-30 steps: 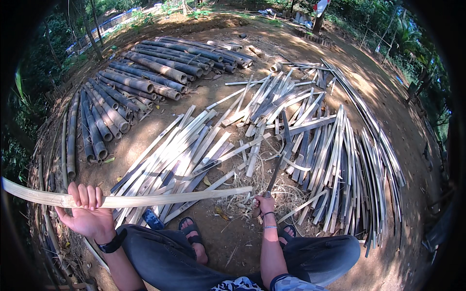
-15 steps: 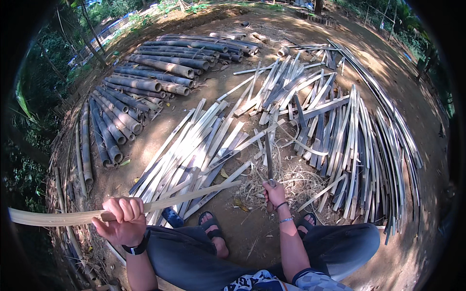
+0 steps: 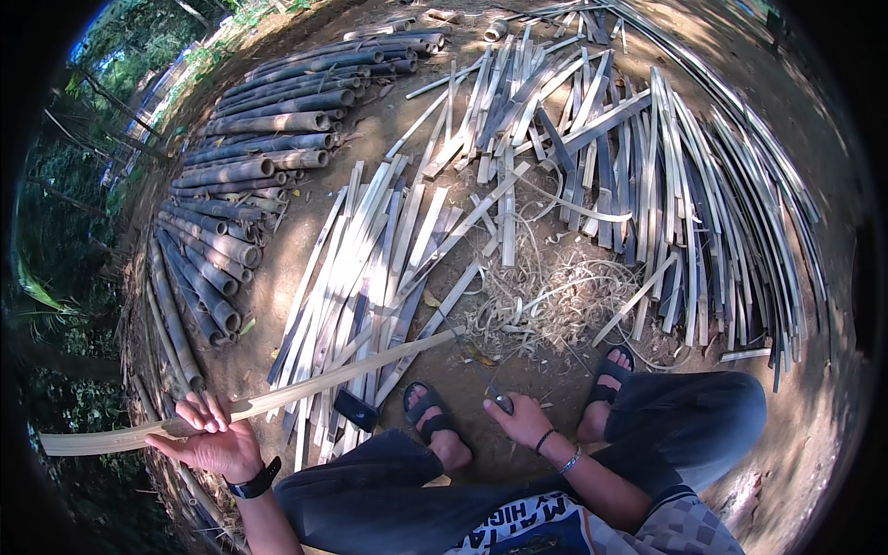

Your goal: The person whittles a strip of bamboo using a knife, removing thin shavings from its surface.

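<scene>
My left hand (image 3: 215, 442) supports a long pale bamboo strip (image 3: 324, 373), palm turned up, its fingers curled loosely over the strip and the thumb stretched out. The strip slants across from the left edge, its far end above the ground near the middle. In my right hand (image 3: 525, 421), low between my knees, is a knife (image 3: 502, 404); its dark handle end shows, while the blade looks thin, seen nearly edge-on and pointing up and left. The knife is apart from the strip.
Split bamboo strips (image 3: 342, 277) lie ahead to the left, with more strips (image 3: 638, 194) fanned out at the right. Curly shavings (image 3: 564, 291) cover the ground between. Whole bamboo poles (image 3: 268, 139) are stacked far left. A dark flat object (image 3: 355, 410) rests near my left sandal (image 3: 428, 412).
My right hand has come nearer to me, tilting the knife from pointing ahead to up-left. The left hand's grip has loosened and its palm has turned up. The view has shifted.
</scene>
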The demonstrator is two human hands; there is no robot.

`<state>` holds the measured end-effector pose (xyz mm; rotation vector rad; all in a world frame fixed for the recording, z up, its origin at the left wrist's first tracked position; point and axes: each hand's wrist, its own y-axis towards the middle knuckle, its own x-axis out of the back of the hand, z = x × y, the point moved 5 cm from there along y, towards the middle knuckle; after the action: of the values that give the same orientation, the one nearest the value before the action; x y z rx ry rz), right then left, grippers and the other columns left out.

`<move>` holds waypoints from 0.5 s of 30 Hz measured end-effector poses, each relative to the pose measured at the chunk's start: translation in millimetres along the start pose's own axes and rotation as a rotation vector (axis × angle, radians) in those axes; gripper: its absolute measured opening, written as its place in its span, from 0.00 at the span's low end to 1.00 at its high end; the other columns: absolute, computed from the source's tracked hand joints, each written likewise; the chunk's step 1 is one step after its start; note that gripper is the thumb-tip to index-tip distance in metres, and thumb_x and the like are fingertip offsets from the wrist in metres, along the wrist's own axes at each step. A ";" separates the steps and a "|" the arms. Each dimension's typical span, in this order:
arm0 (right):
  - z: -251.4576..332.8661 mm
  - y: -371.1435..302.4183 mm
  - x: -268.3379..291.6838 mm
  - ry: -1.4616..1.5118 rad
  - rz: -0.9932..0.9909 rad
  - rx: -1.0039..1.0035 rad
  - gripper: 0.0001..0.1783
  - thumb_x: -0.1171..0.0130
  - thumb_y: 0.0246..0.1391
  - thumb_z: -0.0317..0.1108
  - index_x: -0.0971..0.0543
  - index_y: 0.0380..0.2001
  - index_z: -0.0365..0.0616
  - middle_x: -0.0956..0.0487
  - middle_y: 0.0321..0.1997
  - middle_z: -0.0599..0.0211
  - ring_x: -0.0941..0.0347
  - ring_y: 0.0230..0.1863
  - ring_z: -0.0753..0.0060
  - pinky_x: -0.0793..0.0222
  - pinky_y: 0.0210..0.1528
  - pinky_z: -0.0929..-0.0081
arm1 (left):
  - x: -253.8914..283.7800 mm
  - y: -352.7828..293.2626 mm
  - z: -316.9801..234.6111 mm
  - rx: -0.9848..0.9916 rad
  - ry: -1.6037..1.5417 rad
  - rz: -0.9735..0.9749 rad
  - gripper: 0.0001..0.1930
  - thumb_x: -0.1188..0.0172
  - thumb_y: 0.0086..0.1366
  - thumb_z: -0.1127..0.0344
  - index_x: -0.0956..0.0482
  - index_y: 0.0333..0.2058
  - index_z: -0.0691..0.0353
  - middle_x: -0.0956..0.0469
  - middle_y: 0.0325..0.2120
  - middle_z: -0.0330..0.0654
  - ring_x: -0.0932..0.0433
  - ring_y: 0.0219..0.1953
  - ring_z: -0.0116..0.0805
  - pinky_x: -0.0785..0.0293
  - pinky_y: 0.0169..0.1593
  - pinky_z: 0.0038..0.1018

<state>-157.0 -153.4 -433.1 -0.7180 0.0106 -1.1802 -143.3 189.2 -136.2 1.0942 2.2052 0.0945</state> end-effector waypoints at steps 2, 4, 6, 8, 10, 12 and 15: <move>1.4 -6.9 -14.0 0.011 0.044 0.001 0.29 0.49 0.54 0.55 0.27 0.24 0.34 0.26 0.18 0.49 0.26 0.26 0.46 0.34 0.31 0.57 | -0.1 6.8 2.7 -0.016 -0.016 0.082 0.33 0.55 0.59 0.30 0.42 0.16 0.58 0.44 0.13 0.35 0.47 0.11 0.25 0.48 0.15 0.20; 1.5 -8.7 -25.6 0.039 0.046 0.013 0.29 0.52 0.57 0.55 0.27 0.24 0.33 0.26 0.19 0.47 0.26 0.27 0.44 0.33 0.32 0.57 | 0.5 11.2 3.8 -0.011 0.003 0.159 0.35 0.58 0.57 0.27 0.42 0.14 0.56 0.43 0.11 0.35 0.46 0.10 0.25 0.49 0.16 0.20; 1.0 1.8 -37.7 0.065 0.019 0.076 0.28 0.56 0.59 0.53 0.26 0.27 0.34 0.25 0.22 0.44 0.27 0.30 0.40 0.33 0.35 0.53 | -1.0 14.8 3.6 0.025 0.005 0.300 0.37 0.60 0.56 0.24 0.42 0.12 0.56 0.43 0.09 0.35 0.45 0.09 0.25 0.48 0.17 0.21; 4.2 12.9 -42.0 0.104 0.068 0.086 0.29 0.57 0.59 0.54 0.26 0.31 0.33 0.24 0.27 0.38 0.28 0.35 0.35 0.33 0.39 0.49 | 0.3 17.2 6.0 0.086 -0.017 0.365 0.35 0.57 0.58 0.28 0.42 0.10 0.55 0.44 0.07 0.34 0.44 0.09 0.25 0.48 0.19 0.20; -4.6 25.7 -49.9 0.124 0.062 0.129 0.30 0.58 0.60 0.54 0.26 0.31 0.33 0.25 0.28 0.38 0.28 0.35 0.34 0.33 0.39 0.48 | -3.0 19.5 8.3 0.097 -0.012 0.407 0.35 0.58 0.59 0.29 0.43 0.10 0.54 0.44 0.07 0.34 0.45 0.08 0.25 0.49 0.17 0.20; -26.4 40.1 -58.6 0.130 0.020 0.090 0.29 0.58 0.60 0.53 0.26 0.29 0.34 0.24 0.27 0.41 0.27 0.34 0.37 0.33 0.38 0.50 | -11.8 22.3 12.7 0.124 -0.037 0.497 0.35 0.58 0.59 0.29 0.43 0.09 0.54 0.43 0.07 0.34 0.44 0.07 0.24 0.50 0.14 0.19; -69.9 53.3 -67.5 0.075 -0.067 -0.058 0.27 0.58 0.60 0.52 0.25 0.26 0.36 0.24 0.23 0.47 0.25 0.31 0.44 0.33 0.35 0.54 | -21.9 27.8 17.2 0.170 -0.088 0.616 0.35 0.58 0.59 0.29 0.42 0.08 0.53 0.42 0.05 0.33 0.43 0.06 0.22 0.50 0.12 0.17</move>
<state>-165.6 -121.8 -539.0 -0.7291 0.0849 -1.2746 -104.7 187.5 -128.4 1.8059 1.7530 0.1228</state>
